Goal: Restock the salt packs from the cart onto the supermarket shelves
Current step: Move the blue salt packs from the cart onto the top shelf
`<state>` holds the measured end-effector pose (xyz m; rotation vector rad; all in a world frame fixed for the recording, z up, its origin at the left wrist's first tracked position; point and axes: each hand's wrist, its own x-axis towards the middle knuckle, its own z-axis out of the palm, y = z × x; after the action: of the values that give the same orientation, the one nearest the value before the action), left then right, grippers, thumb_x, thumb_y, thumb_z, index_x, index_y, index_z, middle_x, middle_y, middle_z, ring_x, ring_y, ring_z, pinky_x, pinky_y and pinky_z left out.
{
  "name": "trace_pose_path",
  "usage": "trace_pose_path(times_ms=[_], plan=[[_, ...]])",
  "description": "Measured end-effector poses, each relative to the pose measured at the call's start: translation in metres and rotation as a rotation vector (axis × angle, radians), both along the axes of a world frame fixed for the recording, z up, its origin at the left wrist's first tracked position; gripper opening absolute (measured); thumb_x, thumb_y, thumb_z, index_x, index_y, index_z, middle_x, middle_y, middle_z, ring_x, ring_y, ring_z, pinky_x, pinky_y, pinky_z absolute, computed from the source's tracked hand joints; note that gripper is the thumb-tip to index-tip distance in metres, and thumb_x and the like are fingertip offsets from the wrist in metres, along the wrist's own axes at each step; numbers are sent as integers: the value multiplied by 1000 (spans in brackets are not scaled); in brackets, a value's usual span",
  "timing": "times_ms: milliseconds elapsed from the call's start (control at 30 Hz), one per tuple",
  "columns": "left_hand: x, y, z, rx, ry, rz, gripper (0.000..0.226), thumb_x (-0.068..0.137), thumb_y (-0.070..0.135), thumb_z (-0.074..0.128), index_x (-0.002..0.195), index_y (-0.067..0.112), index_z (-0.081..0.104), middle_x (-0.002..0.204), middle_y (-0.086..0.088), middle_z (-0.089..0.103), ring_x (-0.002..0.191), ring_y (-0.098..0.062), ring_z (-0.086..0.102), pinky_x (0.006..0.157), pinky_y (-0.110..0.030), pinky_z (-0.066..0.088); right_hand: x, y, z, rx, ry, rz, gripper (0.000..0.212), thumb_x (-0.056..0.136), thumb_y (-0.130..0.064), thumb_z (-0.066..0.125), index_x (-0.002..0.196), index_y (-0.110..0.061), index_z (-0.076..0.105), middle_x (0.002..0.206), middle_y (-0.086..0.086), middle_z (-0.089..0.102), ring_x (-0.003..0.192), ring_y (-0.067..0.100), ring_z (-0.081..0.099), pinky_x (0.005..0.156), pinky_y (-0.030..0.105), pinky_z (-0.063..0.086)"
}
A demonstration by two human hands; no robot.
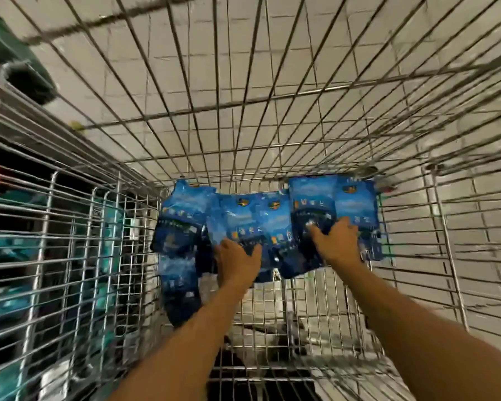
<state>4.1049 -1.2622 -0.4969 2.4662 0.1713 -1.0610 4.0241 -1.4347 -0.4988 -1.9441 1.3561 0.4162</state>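
I look down into a wire shopping cart (272, 117). Several blue salt packs (243, 215) lie in a row against its far end, on the wire floor. My left hand (237, 263) grips the lower edge of a middle pack, thumb over its front. My right hand (337, 241) grips a pack (310, 198) at the right of the row, fingers curled onto its front. Another blue pack (180, 282) lies lower at the left. Motion blur hides the print on the packs.
The cart's wire sides rise at left (70, 256) and right (446, 241). Pale floor tiles (185, 68) show through the mesh. Dark shelves with teal goods (9, 247) stand beyond the left side. A green object (9, 53) is at the top left.
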Motion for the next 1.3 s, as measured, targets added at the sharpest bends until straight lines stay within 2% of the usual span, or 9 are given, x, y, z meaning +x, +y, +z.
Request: trace_pose_path(times_ms=[267, 367, 467, 633, 800, 933, 1033, 1133, 1300], plan=[[1, -25, -34, 186, -81, 167, 96, 66, 45, 88, 135, -1, 39, 137, -20, 44, 125, -38, 46, 96, -47, 47, 20, -13, -56, -123, 175, 66, 111, 84, -65, 63, 150, 11, 16, 161, 28, 11, 147, 46, 15, 111, 58, 29], [4, -27, -46, 119, -31, 254, 86, 60, 40, 92, 125, 4, 48, 127, -16, 56, 118, -37, 53, 95, -47, 49, 23, -17, -60, -122, 77, -41, 124, 72, -57, 80, 151, 10, 12, 155, 28, 29, 141, 44, 32, 100, 51, 44], [11, -25, -54, 83, 54, 323, 67, 61, 38, 91, 112, 10, 57, 118, -15, 64, 110, -36, 60, 90, -47, 53, 27, -17, -60, -2, -63, -196, 108, 62, -43, 92, 140, 8, 37, 103, 19, 62, 101, 31, 61, 80, 39, 52], [7, -23, -54, -66, 70, 384, 34, 72, 33, 81, 95, 11, 67, 95, -10, 71, 88, -31, 68, 80, -43, 58, 19, 3, -50, 318, -319, -490, 40, 65, -6, 89, 100, 0, 69, 96, 14, 74, 89, 33, 72, 84, 50, 59], [18, -4, -39, -262, 234, 506, 22, 80, 5, 74, 97, 7, 61, 57, 2, 64, 35, -4, 56, 33, -17, 42, -8, 21, -24, 494, -418, -533, 35, 72, 10, 81, 100, -3, 65, 99, 15, 73, 79, 28, 72, 61, 33, 61], [18, 29, -1, -309, 399, 478, 21, 80, 6, 76, 98, 9, 66, 73, -5, 68, 58, -16, 65, 58, -29, 53, -35, 31, 13, 605, -448, -546, 47, 75, 1, 81, 118, -7, 64, 101, 10, 76, 81, 25, 76, 61, 32, 59], [13, 52, 37, -388, 450, 536, 26, 78, 3, 76, 101, 9, 66, 81, -9, 73, 69, -24, 71, 60, -34, 58, -48, 36, 57, 611, -498, -529, 46, 79, -12, 81, 121, -16, 64, 105, 3, 76, 85, 17, 75, 62, 25, 59], [9, 67, 91, -422, 526, 568, 45, 79, 4, 76, 120, 6, 57, 112, -21, 67, 99, -38, 67, 86, -54, 56, -54, 43, 110, 607, -532, -537, 52, 84, -20, 78, 133, -15, 59, 118, 6, 72, 99, 22, 73, 71, 30, 61], [4, 80, 211, -532, 484, 565, 76, 69, 14, 84, 138, 8, 50, 118, -17, 67, 94, -33, 67, 62, -40, 57, -70, 57, 215, 654, -624, -584, 80, 81, -16, 78, 151, -13, 38, 131, 12, 65, 110, 28, 68, 93, 47, 57]])
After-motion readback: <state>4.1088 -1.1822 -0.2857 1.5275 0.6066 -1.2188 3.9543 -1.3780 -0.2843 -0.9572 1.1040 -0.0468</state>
